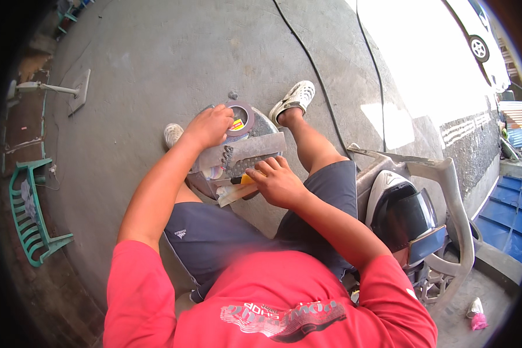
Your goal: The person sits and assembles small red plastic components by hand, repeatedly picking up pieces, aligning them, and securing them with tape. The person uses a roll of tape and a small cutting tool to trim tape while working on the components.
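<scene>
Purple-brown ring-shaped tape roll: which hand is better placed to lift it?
Probably the left hand: it's beside the tape roll; the right hand is farther off, holding a yellow-and-black tool.

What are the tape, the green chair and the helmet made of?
Tape: perhaps paper or plastic film, wound into a smooth, dull mauve ring; I can't tell which.

Green chair: likely moulded plastic, since its slats and frame look like one piece in one colour.

Helmet: probably hard plastic, with a smooth white shell and a dark, glossy front that catches the light.
</scene>
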{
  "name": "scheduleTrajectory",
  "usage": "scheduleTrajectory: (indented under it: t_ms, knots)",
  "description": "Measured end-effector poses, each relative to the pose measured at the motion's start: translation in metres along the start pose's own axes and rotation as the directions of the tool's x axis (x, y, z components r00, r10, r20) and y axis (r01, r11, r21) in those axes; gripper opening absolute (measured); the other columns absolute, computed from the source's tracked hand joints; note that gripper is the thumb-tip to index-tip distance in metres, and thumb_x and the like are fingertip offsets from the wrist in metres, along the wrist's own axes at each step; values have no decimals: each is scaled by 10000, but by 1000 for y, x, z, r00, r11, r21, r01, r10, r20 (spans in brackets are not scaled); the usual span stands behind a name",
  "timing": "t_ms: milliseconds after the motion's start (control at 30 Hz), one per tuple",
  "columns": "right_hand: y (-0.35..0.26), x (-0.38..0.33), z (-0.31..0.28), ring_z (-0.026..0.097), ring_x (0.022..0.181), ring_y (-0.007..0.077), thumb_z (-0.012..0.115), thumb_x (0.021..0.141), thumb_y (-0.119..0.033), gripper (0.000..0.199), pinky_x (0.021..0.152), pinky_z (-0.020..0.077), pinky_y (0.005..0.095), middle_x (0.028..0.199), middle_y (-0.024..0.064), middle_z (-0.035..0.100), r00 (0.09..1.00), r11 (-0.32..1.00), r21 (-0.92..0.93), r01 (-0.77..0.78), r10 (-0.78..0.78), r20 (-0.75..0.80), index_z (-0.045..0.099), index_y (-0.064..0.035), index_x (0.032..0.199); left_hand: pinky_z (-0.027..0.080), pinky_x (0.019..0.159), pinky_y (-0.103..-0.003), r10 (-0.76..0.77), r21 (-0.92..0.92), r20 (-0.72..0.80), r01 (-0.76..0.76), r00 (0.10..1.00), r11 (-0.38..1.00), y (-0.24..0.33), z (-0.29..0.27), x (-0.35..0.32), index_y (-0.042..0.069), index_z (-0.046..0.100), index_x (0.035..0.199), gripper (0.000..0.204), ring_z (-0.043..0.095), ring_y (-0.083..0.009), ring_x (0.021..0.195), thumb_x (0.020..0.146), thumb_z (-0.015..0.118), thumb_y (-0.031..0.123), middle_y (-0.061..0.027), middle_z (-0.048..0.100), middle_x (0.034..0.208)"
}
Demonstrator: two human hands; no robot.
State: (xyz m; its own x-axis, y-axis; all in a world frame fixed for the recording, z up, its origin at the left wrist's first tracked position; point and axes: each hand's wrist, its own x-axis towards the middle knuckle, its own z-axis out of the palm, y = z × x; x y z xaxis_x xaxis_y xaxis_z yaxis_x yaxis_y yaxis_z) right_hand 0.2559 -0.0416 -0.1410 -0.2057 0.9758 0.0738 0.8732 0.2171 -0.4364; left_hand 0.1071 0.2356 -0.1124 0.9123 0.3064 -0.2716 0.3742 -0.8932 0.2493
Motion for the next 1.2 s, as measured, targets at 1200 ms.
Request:
scheduleTrajectory:
  t_ms: [1200]
  knots:
    - [-108, -72, -107, 721, 861, 388, 814, 964, -56, 136, 745, 600, 483, 969, 141, 671, 992, 891, 442, -106, 124, -12, 730, -44, 1071, 634, 910, -403, -40, -476, -450, -202, 892, 856, 213, 21, -187, 69, 811, 1010, 175, 752, -280, 1028, 868, 877, 147, -63, 781, 1102]
